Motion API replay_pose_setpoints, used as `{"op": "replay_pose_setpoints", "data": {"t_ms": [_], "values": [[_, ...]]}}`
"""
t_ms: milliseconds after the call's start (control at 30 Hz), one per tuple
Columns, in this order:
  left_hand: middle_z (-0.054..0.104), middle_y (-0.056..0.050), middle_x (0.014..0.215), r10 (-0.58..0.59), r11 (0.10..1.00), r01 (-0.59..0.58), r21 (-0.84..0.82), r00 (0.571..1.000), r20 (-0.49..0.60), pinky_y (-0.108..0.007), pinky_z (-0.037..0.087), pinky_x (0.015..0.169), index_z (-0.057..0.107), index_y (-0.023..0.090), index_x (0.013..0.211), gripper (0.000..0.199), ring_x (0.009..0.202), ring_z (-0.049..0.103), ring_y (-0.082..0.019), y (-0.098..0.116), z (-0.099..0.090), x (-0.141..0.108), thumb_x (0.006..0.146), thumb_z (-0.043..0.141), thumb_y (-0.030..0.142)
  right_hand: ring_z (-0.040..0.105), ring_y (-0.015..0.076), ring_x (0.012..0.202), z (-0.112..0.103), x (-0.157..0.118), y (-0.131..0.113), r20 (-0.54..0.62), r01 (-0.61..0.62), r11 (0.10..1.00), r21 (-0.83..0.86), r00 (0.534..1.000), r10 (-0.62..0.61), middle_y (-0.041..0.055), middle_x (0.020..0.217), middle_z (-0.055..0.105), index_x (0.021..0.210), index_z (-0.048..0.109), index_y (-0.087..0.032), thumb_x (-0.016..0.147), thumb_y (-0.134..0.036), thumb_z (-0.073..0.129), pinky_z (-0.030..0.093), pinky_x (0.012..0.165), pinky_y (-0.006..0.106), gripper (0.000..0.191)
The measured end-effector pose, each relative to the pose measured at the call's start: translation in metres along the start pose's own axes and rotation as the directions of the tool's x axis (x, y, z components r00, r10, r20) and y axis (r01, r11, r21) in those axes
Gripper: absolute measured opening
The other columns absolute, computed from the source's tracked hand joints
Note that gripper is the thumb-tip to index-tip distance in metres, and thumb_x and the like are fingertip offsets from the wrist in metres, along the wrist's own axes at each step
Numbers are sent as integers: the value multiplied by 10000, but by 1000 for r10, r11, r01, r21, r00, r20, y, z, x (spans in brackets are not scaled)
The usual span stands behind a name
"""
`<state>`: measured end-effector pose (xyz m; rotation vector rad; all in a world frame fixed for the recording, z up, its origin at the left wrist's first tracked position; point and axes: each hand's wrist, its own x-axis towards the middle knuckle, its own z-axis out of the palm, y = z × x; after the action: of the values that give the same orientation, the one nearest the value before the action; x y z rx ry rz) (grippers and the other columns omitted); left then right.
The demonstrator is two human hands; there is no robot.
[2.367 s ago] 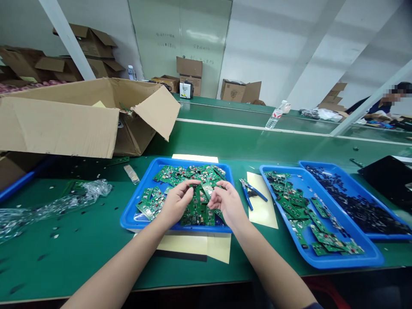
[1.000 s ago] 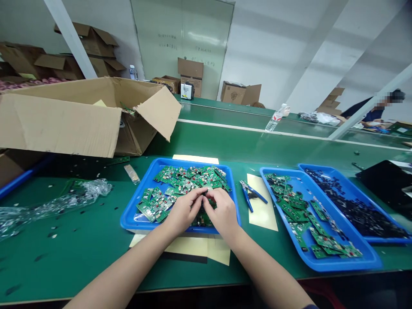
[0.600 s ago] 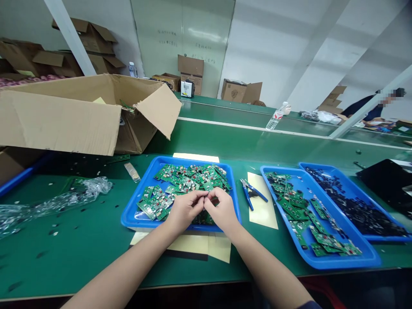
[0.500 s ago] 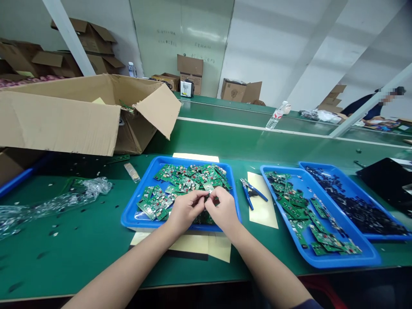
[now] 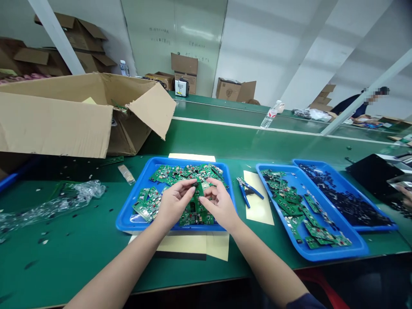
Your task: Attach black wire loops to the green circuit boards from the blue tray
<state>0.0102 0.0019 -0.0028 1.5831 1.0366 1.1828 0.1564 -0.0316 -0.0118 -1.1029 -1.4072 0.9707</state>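
My left hand (image 5: 174, 202) is closed in a pinch, with a small black part (image 5: 195, 184) at its fingertips. Thumb and fingers of my right hand (image 5: 222, 206) grip the edge of a green circuit board (image 5: 200, 189), which stands between the two hands. Whether the black part is attached to that board, I cannot tell. Both hands are over a blue tray (image 5: 124, 216) heaped with green circuit boards (image 5: 146, 205). Just right of this tray, blue-handled cutters (image 5: 247, 191) rest partly on a yellowish sheet (image 5: 264, 213), their handles apart.
Another blue tray (image 5: 355, 253) at the right holds circuit boards; behind it, a third tray holds small black parts (image 5: 347, 199). A big open carton (image 5: 54, 128) and crumpled clear plastic (image 5: 74, 197) occupy the left. Another person's hand (image 5: 406, 193) shows at the right edge.
My hands have moved slightly apart, and a green board now shows between them. The right fingers have spread a little. The whole view has shifted slightly; another person's hand has appeared at the right.
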Motion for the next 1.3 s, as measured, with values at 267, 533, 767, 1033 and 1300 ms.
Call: {"op": "replay_pose_setpoints", "data": {"t_ms": [267, 533, 767, 1033, 1300], "values": [[727, -41, 774, 283, 914, -261, 310, 959, -28, -272, 559, 628, 695, 184, 799, 218, 666, 670, -178, 3, -9, -2, 783, 577, 367, 580, 124, 686, -13, 4, -6, 118, 59, 998, -36, 992, -54, -14, 765, 565, 1172, 412, -216, 779, -275, 575, 507, 586, 256, 430], [702, -75, 932, 254, 880, -294, 373, 955, 152, -316, 549, 694, 560, 187, 1150, 432, 777, 669, -203, -1, -9, 6, 824, 483, 460, 612, 147, 677, -63, -8, -1, -182, 17, 958, -287, 981, -72, 6, 747, 627, 1182, 451, -179, 775, -266, 561, 505, 627, 285, 430], [690, -86, 915, 352, 775, -433, 461, 900, 256, -318, 516, 710, 605, 183, 1057, 388, 814, 651, -230, 1, -8, 6, 865, 396, 448, 604, 231, 724, -184, -60, 17, -670, -488, 572, -660, 726, -154, 107, 804, 638, 1232, 442, -91, 794, -261, 468, 473, 695, 365, 470], [702, -67, 912, 401, 727, -488, 483, 873, 279, -302, 506, 761, 644, 211, 949, 343, 864, 647, -223, 1, -8, 5, 872, 389, 427, 541, 274, 964, -181, -58, 20, -584, -429, 470, -771, 772, -252, 180, 1020, 575, 994, 639, -111, 817, -253, 421, 419, 852, 427, 314], [694, -65, 886, 427, 729, -522, 444, 852, 302, -289, 494, 740, 647, 203, 925, 269, 828, 640, -205, -2, -13, 9, 871, 424, 343, 593, 161, 617, -133, 0, 35, -434, -445, 431, -785, 891, 129, 54, 642, 649, 636, 665, -145, 753, -191, 528, 400, 556, 225, 186]]}}
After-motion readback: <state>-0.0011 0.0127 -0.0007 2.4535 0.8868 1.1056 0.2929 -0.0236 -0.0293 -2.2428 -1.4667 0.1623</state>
